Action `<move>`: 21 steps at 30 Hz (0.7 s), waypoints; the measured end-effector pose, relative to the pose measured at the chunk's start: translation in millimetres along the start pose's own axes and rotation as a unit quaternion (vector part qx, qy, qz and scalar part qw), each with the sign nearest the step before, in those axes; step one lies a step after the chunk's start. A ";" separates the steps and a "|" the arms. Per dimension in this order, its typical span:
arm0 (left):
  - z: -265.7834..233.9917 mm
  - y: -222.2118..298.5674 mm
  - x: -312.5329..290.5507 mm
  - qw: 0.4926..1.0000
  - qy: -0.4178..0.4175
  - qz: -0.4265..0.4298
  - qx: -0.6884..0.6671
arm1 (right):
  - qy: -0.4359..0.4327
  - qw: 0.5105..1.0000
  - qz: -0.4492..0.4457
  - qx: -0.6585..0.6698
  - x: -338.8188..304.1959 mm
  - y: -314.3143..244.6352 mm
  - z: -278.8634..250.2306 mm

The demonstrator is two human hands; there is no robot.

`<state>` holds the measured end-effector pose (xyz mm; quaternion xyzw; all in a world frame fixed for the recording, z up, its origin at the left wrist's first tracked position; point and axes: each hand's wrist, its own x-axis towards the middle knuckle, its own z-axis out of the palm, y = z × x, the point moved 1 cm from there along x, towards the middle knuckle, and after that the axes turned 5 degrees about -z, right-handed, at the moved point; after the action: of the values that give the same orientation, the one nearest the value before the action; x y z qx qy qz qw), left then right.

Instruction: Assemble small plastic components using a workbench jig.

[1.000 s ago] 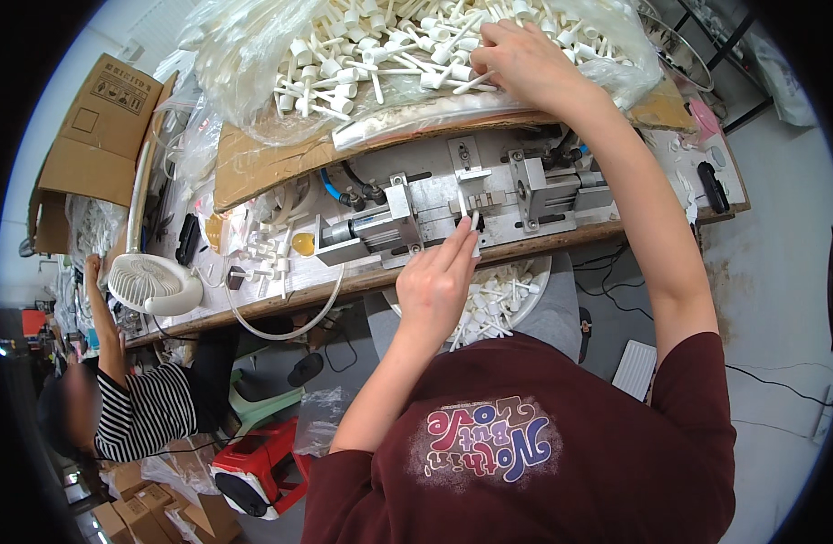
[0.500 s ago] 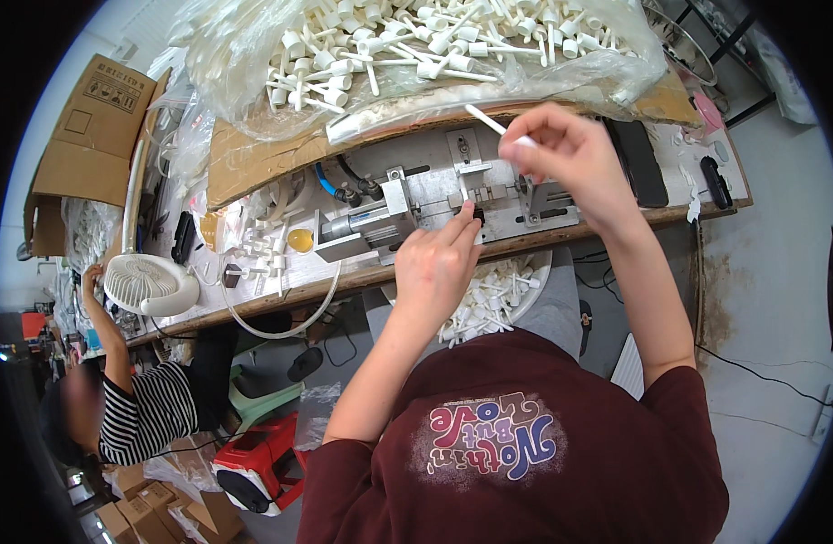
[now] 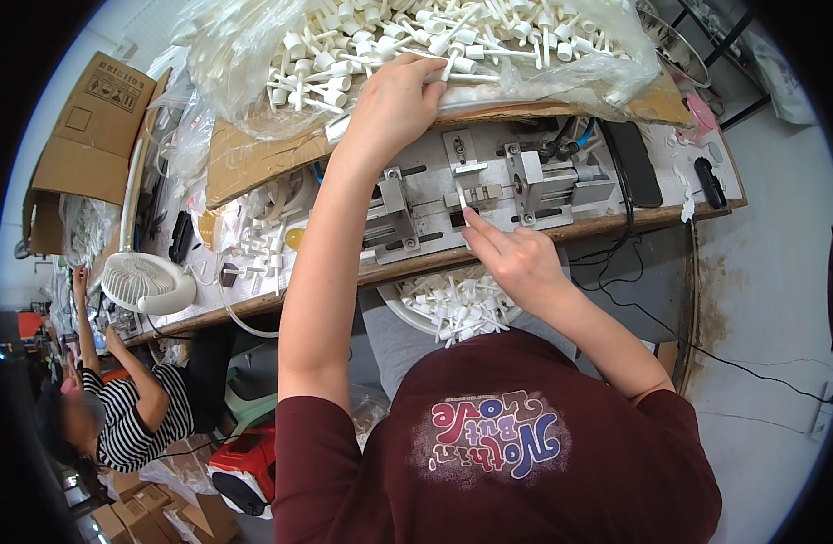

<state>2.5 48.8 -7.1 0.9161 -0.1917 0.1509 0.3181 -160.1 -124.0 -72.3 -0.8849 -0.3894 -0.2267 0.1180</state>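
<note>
My left hand (image 3: 400,102) reaches to the near edge of a pile of white plastic pieces (image 3: 344,65), each a thin stem with a cylindrical head. Its thumb and fingers close around a white stemmed piece (image 3: 448,67). My right hand (image 3: 522,265) is at the metal fixture (image 3: 482,194) in the middle of the bench, its fingertips on the stem of another white stemmed piece (image 3: 462,194) lying there. Metal clamp blocks (image 3: 523,184) flank the fixture. Below the bench edge, a white bowl (image 3: 404,311) of similar pieces rests at my lap.
Cardboard (image 3: 253,156) and clear plastic sheeting (image 3: 230,63) lie under the pile. A white fan (image 3: 149,283) stands at the left, near a co-worker in a striped shirt (image 3: 153,408). A black flat object (image 3: 636,168) and cables (image 3: 620,227) are on the right.
My right hand has come down from above the bench to the fixture with its piece. My left hand has left the fixture and gone up to the pile, closing on a piece.
</note>
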 end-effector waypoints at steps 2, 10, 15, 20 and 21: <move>-1.5 6.7 5.2 0.999 -0.021 0.006 0.037 | 0.000 1.000 0.005 -0.030 4.1 0.9 8.8; -40.0 25.9 -33.7 0.984 -0.030 -0.086 -0.151 | -0.046 0.999 0.020 -0.016 14.7 0.9 5.0; -57.8 44.3 -84.3 0.964 -0.008 -0.080 -0.254 | -0.005 0.984 0.093 0.153 37.5 31.2 -23.7; -22.9 67.2 -140.6 0.989 -0.020 -0.051 -0.136 | 0.201 0.972 0.105 0.064 101.0 90.9 -37.1; -11.7 66.5 -150.7 0.997 -0.012 -0.015 -0.073 | 0.194 0.976 0.099 0.027 112.5 104.3 -30.5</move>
<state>-161.8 46.6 -23.5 0.8950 -0.1922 0.1208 0.3840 -25.2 -134.0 6.3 -0.8547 -0.2760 -0.3706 0.2366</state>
